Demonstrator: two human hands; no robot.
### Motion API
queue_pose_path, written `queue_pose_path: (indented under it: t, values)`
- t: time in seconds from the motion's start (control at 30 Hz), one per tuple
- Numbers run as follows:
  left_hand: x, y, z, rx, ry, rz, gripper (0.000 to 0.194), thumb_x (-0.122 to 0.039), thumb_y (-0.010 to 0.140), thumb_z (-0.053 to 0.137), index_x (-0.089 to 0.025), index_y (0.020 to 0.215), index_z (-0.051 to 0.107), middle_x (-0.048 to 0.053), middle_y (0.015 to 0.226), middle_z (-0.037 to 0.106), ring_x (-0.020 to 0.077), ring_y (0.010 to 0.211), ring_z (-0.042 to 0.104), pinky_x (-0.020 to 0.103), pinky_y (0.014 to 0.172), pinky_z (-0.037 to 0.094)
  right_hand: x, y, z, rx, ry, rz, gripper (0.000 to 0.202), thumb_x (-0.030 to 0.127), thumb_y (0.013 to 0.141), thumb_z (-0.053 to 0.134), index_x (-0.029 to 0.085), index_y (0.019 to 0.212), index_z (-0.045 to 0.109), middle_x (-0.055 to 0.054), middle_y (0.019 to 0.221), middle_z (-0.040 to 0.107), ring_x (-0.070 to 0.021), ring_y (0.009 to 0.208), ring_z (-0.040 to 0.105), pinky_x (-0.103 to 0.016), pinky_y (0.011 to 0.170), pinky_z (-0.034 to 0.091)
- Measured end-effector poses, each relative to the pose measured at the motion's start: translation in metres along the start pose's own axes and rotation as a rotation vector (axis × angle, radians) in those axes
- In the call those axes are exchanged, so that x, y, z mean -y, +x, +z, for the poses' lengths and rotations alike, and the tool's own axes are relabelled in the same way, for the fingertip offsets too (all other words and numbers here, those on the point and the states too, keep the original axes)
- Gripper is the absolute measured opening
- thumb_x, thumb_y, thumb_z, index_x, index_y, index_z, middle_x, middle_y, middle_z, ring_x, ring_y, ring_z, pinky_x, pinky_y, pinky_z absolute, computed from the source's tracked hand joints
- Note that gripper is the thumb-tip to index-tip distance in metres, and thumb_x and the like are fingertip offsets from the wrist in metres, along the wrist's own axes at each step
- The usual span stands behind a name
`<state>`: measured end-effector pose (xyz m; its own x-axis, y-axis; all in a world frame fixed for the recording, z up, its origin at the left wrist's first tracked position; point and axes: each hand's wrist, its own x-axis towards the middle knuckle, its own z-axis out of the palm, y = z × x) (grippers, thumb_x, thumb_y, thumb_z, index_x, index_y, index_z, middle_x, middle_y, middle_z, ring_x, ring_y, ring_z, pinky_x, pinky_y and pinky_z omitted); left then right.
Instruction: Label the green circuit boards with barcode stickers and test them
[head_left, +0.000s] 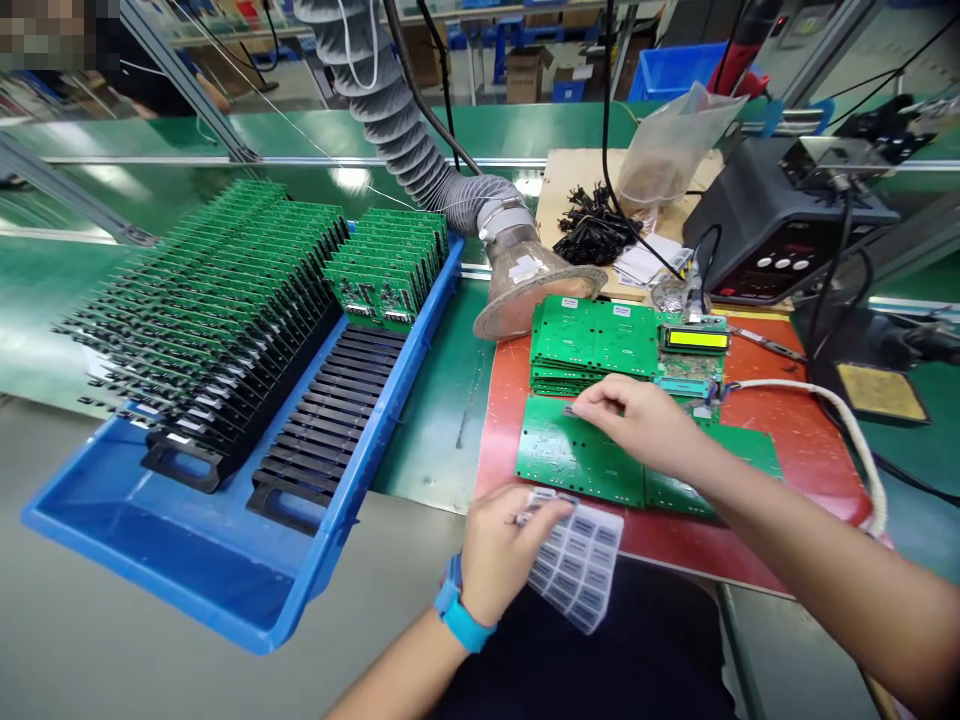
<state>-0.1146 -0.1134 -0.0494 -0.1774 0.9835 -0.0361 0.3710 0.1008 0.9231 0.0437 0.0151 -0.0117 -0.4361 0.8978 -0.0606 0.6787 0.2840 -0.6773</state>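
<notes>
My left hand (501,545) grips a sheet of labels (577,560) by its upper left corner, thumb on top. The sheet hangs past the front edge of the bench and shows rows of small printed labels. Over a green circuit board (551,445), my right hand (637,420) is closed in a pinch on a small label, mostly covered by the fingertips, at the board's upper edge. Another green board (750,455) lies to the right, partly under my right forearm. Just behind is a stack of circuit boards (592,335); two white labels show on its top board.
At left, a blue tray (187,600) holds black racks (330,410) and upright green boards (217,270). A fume hose (525,270) comes down behind the stack. A small display unit (694,342), a white cable (840,410) and a black soldering station (780,230) stand to the right.
</notes>
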Motion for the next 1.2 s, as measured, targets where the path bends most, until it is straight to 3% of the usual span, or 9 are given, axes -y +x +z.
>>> queue_pose_path:
  t: [0.1, 0.3, 0.5, 0.63, 0.73, 0.87, 1.0, 1.1, 1.2]
  values:
    - [0.003, -0.002, 0.006, 0.105, 0.001, 0.087, 0.008, -0.025, 0.08, 0.067, -0.022, 0.079, 0.074, 0.005, 0.102, 0.073, 0.0203, 0.089, 0.069, 0.03, 0.084, 0.052, -0.002, 0.012, 0.017, -0.028, -0.183, -0.066, 0.022, 0.03, 0.086, 0.051, 0.019, 0.073, 0.066, -0.003, 0.074, 0.063, -0.0152, 0.067, 0.059, -0.027, 0.06, 0.045]
    - [0.006, -0.002, 0.008, 0.111, 0.051, 0.076, 0.009, -0.025, 0.081, 0.065, -0.023, 0.081, 0.074, 0.004, 0.105, 0.072, 0.0206, 0.093, 0.068, 0.032, 0.086, 0.052, 0.004, 0.01, 0.04, -0.089, -0.39, -0.103, 0.023, 0.025, 0.089, 0.046, 0.016, 0.081, 0.066, -0.011, 0.082, 0.062, -0.0261, 0.081, 0.057, -0.04, 0.074, 0.039]
    - [0.003, -0.003, 0.006, 0.115, 0.032, 0.044, 0.015, -0.025, 0.087, 0.057, -0.022, 0.088, 0.071, 0.003, 0.105, 0.072, 0.0195, 0.093, 0.068, 0.029, 0.083, 0.052, -0.006, -0.002, 0.013, -0.211, -0.453, -0.24, 0.025, 0.021, 0.09, 0.042, 0.015, 0.109, 0.056, -0.013, 0.091, 0.06, -0.0275, 0.089, 0.055, -0.041, 0.078, 0.04]
    - [0.002, -0.004, 0.005, 0.152, 0.025, 0.003, 0.024, -0.026, 0.094, 0.044, -0.022, 0.099, 0.067, 0.003, 0.113, 0.069, 0.0186, 0.1, 0.065, 0.028, 0.085, 0.049, -0.027, -0.007, -0.011, 0.013, -0.104, -0.103, 0.018, 0.017, 0.087, 0.041, 0.019, 0.103, 0.048, -0.004, 0.08, 0.059, -0.0184, 0.074, 0.058, -0.031, 0.068, 0.047]
    - [0.001, -0.004, 0.004, 0.175, 0.033, -0.019, 0.027, -0.028, 0.095, 0.04, -0.022, 0.1, 0.065, 0.004, 0.114, 0.068, 0.0191, 0.101, 0.063, 0.027, 0.084, 0.048, -0.04, -0.008, -0.01, 0.092, -0.071, -0.054, 0.018, 0.015, 0.086, 0.041, 0.019, 0.103, 0.046, -0.003, 0.079, 0.06, -0.0171, 0.073, 0.059, -0.031, 0.068, 0.048]
    - [-0.002, -0.004, 0.002, 0.193, 0.054, -0.046, 0.029, -0.031, 0.096, 0.037, -0.023, 0.103, 0.064, 0.004, 0.115, 0.067, 0.0201, 0.103, 0.062, 0.026, 0.081, 0.046, -0.046, -0.013, 0.004, -0.027, -0.211, -0.106, 0.016, 0.015, 0.086, 0.045, 0.017, 0.1, 0.051, -0.007, 0.084, 0.062, -0.0226, 0.083, 0.06, -0.039, 0.075, 0.049]
    - [-0.007, -0.003, 0.003, 0.211, 0.053, -0.07, 0.03, -0.032, 0.097, 0.035, -0.023, 0.1, 0.063, 0.004, 0.104, 0.069, 0.019, 0.095, 0.063, 0.025, 0.074, 0.045, -0.034, -0.032, 0.009, -0.275, -0.254, -0.246, 0.015, 0.019, 0.087, 0.049, 0.015, 0.099, 0.058, -0.017, 0.114, 0.056, -0.029, 0.111, 0.052, -0.045, 0.092, 0.043]
    - [-0.013, -0.002, 0.007, 0.233, 0.051, -0.015, 0.029, -0.03, 0.097, 0.034, -0.02, 0.086, 0.059, 0.002, 0.08, 0.065, 0.0148, 0.073, 0.059, 0.023, 0.064, 0.041, -0.011, -0.049, 0.007, -0.127, -0.028, -0.254, 0.017, 0.026, 0.087, 0.054, 0.02, 0.102, 0.06, -0.01, 0.106, 0.061, -0.0225, 0.103, 0.057, -0.037, 0.088, 0.047]
    - [-0.016, -0.003, 0.011, 0.224, 0.091, 0.06, 0.032, -0.029, 0.096, 0.034, -0.019, 0.069, 0.049, -0.001, 0.064, 0.053, 0.0114, 0.058, 0.048, 0.022, 0.055, 0.034, 0.009, -0.061, 0.007, 0.096, 0.205, -0.167, 0.007, 0.027, 0.083, 0.061, 0.022, 0.084, 0.064, -0.003, 0.084, 0.065, -0.0164, 0.082, 0.062, -0.028, 0.073, 0.049]
